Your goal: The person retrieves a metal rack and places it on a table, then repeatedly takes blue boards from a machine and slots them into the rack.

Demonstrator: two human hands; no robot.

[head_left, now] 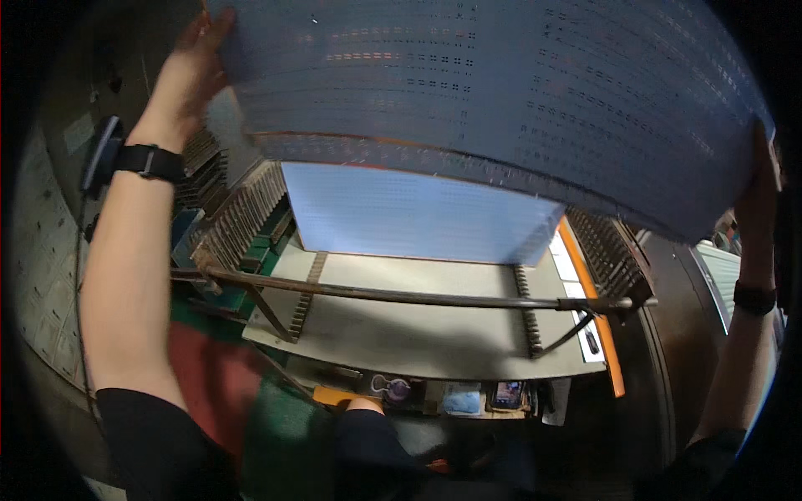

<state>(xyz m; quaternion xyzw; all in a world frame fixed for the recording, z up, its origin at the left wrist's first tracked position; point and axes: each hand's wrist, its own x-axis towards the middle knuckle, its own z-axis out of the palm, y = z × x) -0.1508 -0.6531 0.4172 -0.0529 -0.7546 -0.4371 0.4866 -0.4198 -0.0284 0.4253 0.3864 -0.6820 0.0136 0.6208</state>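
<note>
A large flat blue-grey panel (501,92) with rows of small holes and marks is held up across the top of the view, tilted. My left hand (188,79) is closed on its left edge, with the fingertips at the upper corner. At the far right, my right hand (758,188) grips the opposite edge; it is dark and partly hidden. Below and behind stands a second, similar panel (418,213), upright in a slotted rack. The rack's toothed strips (528,313) run along a pale board (409,321).
A metal bar (393,294) crosses the front of the rack. Toothed side racks (242,213) rise at the left and right. An orange strip (595,309) edges the right side. Beneath is a shelf holding a phone (507,395), a blue packet (462,402) and a purple item (396,388).
</note>
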